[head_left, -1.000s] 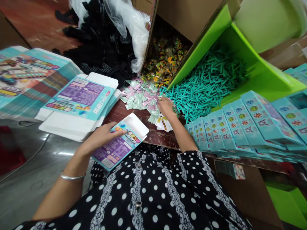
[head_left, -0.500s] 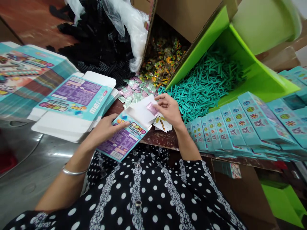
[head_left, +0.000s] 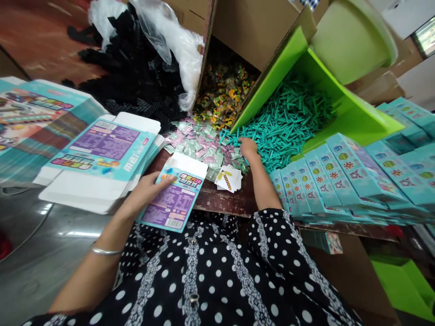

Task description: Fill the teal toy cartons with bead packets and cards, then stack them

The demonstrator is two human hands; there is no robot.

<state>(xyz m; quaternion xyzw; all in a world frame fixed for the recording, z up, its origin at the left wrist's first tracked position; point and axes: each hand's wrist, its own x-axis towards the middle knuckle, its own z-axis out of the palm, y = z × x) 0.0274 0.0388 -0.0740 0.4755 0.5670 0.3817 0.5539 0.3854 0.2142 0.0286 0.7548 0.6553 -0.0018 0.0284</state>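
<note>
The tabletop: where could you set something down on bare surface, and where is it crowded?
Bare strips of tabletop show along the near edge by the cards, and narrowly between the flat cartons and the box in the left hand. Crowded: sachets and teal sticks beyond the cards, lined-up boxes on the right.

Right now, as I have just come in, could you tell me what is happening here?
A person's left hand holds a rectangular turquoise and purple cardboard box, its white end flap showing. The right hand is at the near edge of a heap of short teal sticks; whether it grips one cannot be seen. White cards, the top one printed with a pickaxe, lie near scattered pink and green packets.
</note>
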